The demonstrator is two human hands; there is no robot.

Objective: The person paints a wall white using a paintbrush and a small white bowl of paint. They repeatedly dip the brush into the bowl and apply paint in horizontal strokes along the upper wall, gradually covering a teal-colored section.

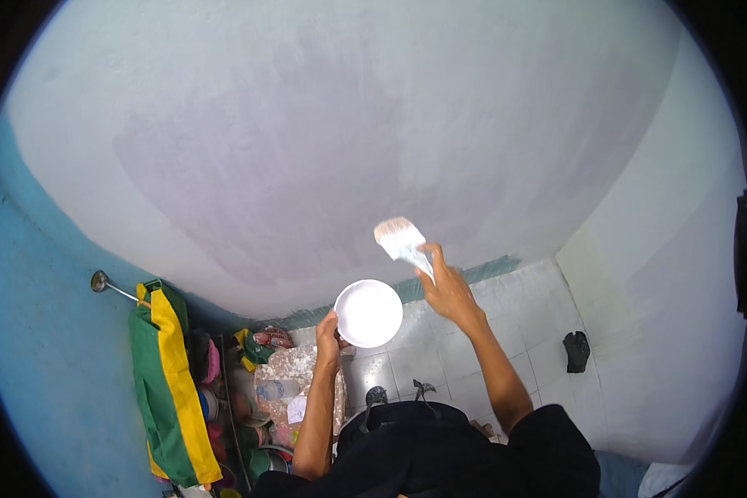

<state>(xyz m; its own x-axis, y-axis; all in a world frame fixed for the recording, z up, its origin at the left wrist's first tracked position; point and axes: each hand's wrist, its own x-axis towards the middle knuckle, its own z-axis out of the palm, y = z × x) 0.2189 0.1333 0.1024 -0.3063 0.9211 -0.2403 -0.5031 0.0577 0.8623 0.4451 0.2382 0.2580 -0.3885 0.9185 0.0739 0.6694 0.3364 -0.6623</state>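
My right hand (449, 292) grips the handle of a wide paintbrush (401, 239), its bristles and ferrule coated in white. The brush points up and left, in front of the wall; whether it touches cannot be told. In my left hand (328, 342) is a round white tub (369, 313), held by its left side just below and left of the brush. The tub's inside looks bright white, so the paint level is hard to see. Before me rises a painted wall (311, 149) with pale lilac-grey patches among lighter white areas.
A blue wall (43, 261) stands at left, with a ladle (109, 283) and green-and-yellow cloth (174, 386) before it. Beside a crowded rack (230, 398), a paint-spattered surface (299, 364) holds a plastic bottle (277, 390). A dark object (576, 352) lies on the tiled floor (473, 348).
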